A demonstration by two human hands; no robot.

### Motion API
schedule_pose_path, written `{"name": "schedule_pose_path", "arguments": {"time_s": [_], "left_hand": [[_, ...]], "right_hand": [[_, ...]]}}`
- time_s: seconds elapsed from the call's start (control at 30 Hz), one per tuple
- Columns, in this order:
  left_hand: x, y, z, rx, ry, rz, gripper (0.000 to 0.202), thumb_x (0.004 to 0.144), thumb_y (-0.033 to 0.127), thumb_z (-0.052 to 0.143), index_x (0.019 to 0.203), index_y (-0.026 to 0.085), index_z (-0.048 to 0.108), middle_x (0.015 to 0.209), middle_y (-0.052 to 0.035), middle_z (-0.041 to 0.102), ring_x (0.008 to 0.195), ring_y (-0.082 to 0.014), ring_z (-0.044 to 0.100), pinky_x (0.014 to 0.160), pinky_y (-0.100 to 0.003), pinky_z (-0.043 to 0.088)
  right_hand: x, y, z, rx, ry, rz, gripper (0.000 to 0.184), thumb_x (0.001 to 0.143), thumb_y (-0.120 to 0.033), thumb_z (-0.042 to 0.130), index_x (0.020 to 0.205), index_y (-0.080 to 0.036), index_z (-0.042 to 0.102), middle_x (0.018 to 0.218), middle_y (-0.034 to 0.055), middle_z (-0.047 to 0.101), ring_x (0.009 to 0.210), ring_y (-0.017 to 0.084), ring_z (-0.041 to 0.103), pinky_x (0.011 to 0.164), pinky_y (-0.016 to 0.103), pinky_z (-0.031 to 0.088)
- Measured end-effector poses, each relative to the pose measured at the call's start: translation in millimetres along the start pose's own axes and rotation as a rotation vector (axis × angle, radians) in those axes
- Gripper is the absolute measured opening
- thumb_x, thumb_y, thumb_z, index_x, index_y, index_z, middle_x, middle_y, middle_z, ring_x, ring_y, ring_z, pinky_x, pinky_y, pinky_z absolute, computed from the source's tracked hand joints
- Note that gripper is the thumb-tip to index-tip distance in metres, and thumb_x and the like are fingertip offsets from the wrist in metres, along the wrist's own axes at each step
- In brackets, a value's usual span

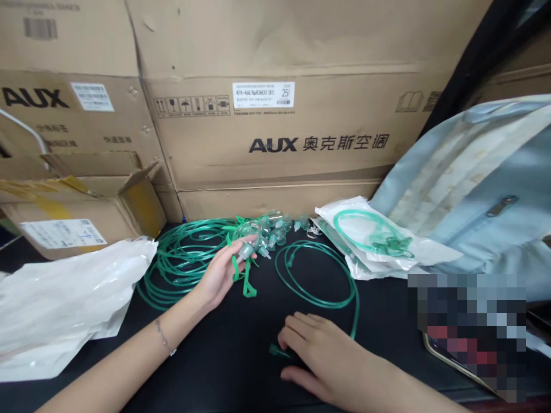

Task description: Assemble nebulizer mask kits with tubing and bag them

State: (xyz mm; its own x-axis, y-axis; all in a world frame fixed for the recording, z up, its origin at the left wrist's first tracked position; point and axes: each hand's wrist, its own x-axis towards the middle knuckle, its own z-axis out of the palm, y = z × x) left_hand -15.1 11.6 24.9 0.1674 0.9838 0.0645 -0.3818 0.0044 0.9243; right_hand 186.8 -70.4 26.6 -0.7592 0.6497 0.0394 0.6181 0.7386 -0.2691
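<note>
My left hand (224,269) is closed around a clear mask piece with green straps (246,252), picked from a pile of clear masks (275,226) on the black table (224,350). A big coil of green tubing (181,258) lies just left of that hand. My right hand (318,355) rests near the front of the table, fingers curled over the green connector end (275,350) of a single looped green tube (318,275) that lies between the two hands.
Sealed clear bags holding green tubing sets (374,238) lie at the right. An empty plastic bag (64,298) lies at the left. Cardboard boxes (275,126) wall off the back; an open box (77,206) stands left. A light blue bag (482,183) is at the right.
</note>
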Motion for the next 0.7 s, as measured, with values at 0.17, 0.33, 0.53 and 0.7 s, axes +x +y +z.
{"name": "schedule_pose_path", "arguments": {"time_s": [0.17,0.33,0.53,0.7], "left_hand": [[6.5,3.0,0.4,-0.313,0.028,-0.137,0.019,0.083,0.024,0.048,0.097,0.018,0.059,0.085,-0.0037,0.063,0.073,-0.0136,0.061,0.064,-0.023,0.048],[13.4,4.7,7.3,-0.355,0.013,-0.144,0.028,0.088,0.026,0.037,0.085,0.011,0.06,0.076,-0.0047,0.061,0.065,-0.0124,0.059,0.055,-0.021,0.048],[4.6,-14.0,8.7,-0.352,0.003,-0.128,0.03,0.076,0.009,0.054,0.104,0.018,0.057,0.081,-0.0019,0.063,0.074,-0.0127,0.061,0.064,-0.024,0.051],[-1.8,-11.8,13.0,-0.31,-0.015,-0.102,0.055,0.068,0.0,0.058,0.116,0.025,0.05,0.082,0.0012,0.063,0.078,-0.0128,0.062,0.077,-0.031,0.052]], "right_hand": [[19.5,11.1,-14.7,0.533,0.075,0.14,0.009,0.089,-0.025,0.04,0.084,-0.019,0.043,0.07,-0.0002,0.058,0.062,0.011,0.051,0.059,0.024,0.039],[61.3,28.3,-26.2,1.419,0.372,0.066,0.017,0.086,-0.035,0.046,0.084,-0.021,0.037,0.052,-0.0105,0.035,0.041,0.004,0.025,0.04,0.016,0.022],[72.3,34.2,3.7,1.753,0.308,0.088,0.023,0.083,-0.038,0.052,0.086,-0.016,0.05,0.057,-0.0081,0.03,0.047,0.004,0.023,0.041,0.016,0.023],[71.6,40.3,18.3,1.651,0.301,0.14,0.023,0.085,-0.037,0.05,0.083,-0.015,0.053,0.055,-0.0077,0.035,0.044,0.003,0.026,0.04,0.017,0.022]]}}
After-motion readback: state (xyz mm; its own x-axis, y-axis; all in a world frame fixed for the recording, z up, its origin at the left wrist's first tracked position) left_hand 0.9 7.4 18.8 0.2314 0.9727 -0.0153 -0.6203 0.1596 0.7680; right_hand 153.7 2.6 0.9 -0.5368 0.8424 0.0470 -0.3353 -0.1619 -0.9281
